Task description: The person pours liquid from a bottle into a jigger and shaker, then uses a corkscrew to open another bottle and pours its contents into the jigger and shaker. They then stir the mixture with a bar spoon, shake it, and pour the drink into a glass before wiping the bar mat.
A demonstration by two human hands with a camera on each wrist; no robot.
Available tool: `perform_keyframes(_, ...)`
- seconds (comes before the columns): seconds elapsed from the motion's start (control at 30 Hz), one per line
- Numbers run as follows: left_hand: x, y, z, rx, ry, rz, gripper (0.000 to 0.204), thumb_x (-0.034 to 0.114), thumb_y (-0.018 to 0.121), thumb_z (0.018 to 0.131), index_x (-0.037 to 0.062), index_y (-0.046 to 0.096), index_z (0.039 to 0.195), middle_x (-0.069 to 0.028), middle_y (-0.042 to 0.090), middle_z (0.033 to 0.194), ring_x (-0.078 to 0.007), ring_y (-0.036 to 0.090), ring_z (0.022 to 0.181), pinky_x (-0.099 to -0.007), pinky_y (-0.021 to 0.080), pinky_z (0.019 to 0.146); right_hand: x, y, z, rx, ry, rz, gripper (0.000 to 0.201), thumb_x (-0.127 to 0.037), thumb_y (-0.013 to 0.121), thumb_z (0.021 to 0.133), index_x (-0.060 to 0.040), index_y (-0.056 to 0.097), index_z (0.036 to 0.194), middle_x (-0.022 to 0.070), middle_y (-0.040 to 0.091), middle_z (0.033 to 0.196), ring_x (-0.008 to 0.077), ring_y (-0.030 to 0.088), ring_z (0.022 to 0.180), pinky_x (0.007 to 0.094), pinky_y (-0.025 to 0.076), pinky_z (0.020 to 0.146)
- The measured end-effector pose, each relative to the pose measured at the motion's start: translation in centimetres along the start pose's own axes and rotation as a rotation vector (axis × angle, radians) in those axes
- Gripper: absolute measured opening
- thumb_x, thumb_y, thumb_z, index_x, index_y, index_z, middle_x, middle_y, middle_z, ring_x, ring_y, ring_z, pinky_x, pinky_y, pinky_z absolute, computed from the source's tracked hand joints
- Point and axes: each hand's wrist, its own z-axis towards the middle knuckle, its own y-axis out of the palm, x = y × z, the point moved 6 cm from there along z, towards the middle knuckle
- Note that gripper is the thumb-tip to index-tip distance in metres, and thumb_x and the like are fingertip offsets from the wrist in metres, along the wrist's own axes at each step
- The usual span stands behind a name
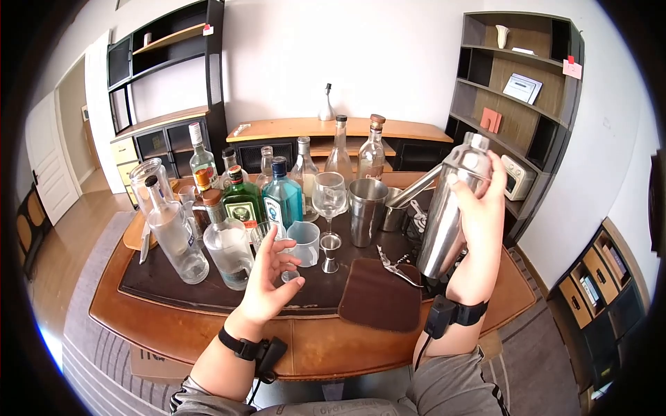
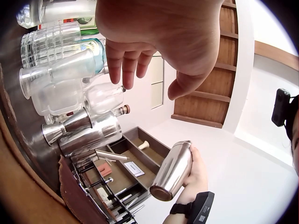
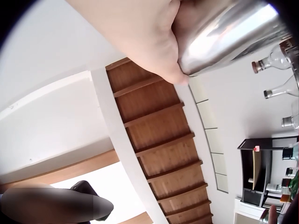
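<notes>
The right hand (image 1: 483,208) grips the steel shaker (image 1: 445,218) around its upper body, thumb across the near face, and holds it off the table (image 1: 312,347) at the right, its top leaning right; the wide wrap probably suits a smooth, tapering metal body that could slip. The left hand (image 1: 269,277) is empty, fingers loosely bent and thumb apart, raised before the plastic measuring cup (image 1: 305,243) without touching it; perhaps it is kept free to support the shaker. Bottles such as the blue bottle (image 1: 281,197) crowd the left and far side, while the jigger (image 1: 331,254) and mixing tin (image 1: 368,215) stand nearer the middle, seemingly so that measuring pieces fall between both hands. The brown mat (image 1: 381,298) lies near the edge with a corkscrew (image 1: 397,268) partly over it, likely to protect the surface. The fingers behind the shaker are hard to follow, and its metal wall conceals any contents. It also covers part of the tool rack (image 1: 416,220) behind it, whose pieces blur together. The left hand blocks a clear vessel (image 1: 290,276) in the head view; the left wrist view shows it better. In the right wrist view the shaker is cut off at the top.
</notes>
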Motion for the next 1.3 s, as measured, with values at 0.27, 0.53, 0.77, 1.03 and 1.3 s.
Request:
perform_keyframes(0.27, -0.1, -0.2, 0.1, 0.03, 0.006, -0.034, 0.099, -0.013, 0.065, 0.076, 0.0129, 0.012, 0.156, -0.013, 0.044, 0.135, -0.0178, 0.054, 0.107, -0.0328, 0.047, 0.094, 0.6, -0.5, 0.5, 0.04, -0.07, 0.253, 0.075, -0.005, 0.074, 0.079, -0.0075, 0.036, 0.143, 0.0139, 0.052, 0.13, 0.0211, 0.054, 0.115, 0.0344, 0.045, 0.097)
perform_keyframes(0.53, 0.1, 0.0, 0.0, 0.01, 0.023, -0.042, 0.099, -0.013, 0.065, 0.076, 0.0129, 0.012, 0.155, -0.0122, 0.044, 0.135, -0.0179, 0.054, 0.107, -0.0321, 0.047, 0.094, -0.8, -2.1, 0.1, 0.239, -0.206, 0.126, 0.076, -0.006, 0.076, 0.078, -0.0059, 0.037, 0.143, 0.0169, 0.049, 0.135, 0.0231, 0.048, 0.124, 0.039, 0.039, 0.105)
perform_keyframes(0.77, 0.1, -0.1, 0.0, 0.021, 0.001, -0.024, 0.098, -0.011, 0.067, 0.077, 0.0103, 0.011, 0.155, -0.0126, 0.044, 0.135, -0.0184, 0.055, 0.108, -0.0337, 0.046, 0.094, -2.9, -2.9, -1.3, 0.331, -0.306, 0.264, 0.077, 0.001, 0.074, 0.079, -0.005, 0.033, 0.145, 0.0165, 0.041, 0.142, 0.024, 0.045, 0.128, 0.0366, 0.036, 0.109)
perform_keyframes(1.03, 0.3, 0.0, 0.1, -0.015, 0.016, 0.046, 0.099, -0.012, 0.063, 0.078, 0.0158, 0.008, 0.156, -0.0131, 0.043, 0.138, -0.0195, 0.054, 0.11, -0.0353, 0.045, 0.096, -4.3, -3.2, -2.2, 0.315, -0.389, 0.347, 0.077, 0.0, 0.073, 0.08, -0.0055, 0.032, 0.145, 0.017, 0.044, 0.138, 0.0257, 0.049, 0.124, 0.0377, 0.038, 0.107)
perform_keyframes(1.3, 0.3, -0.1, 0.0, -0.015, 0.002, 0.061, 0.099, -0.011, 0.064, 0.078, 0.0153, 0.008, 0.156, -0.0136, 0.043, 0.138, -0.0191, 0.055, 0.109, -0.0368, 0.045, 0.097, -2.0, -2.5, -0.5, 0.29, -0.287, 0.18, 0.076, -0.001, 0.074, 0.079, -0.0052, 0.035, 0.144, 0.0182, 0.044, 0.141, 0.0258, 0.048, 0.126, 0.0377, 0.039, 0.106)
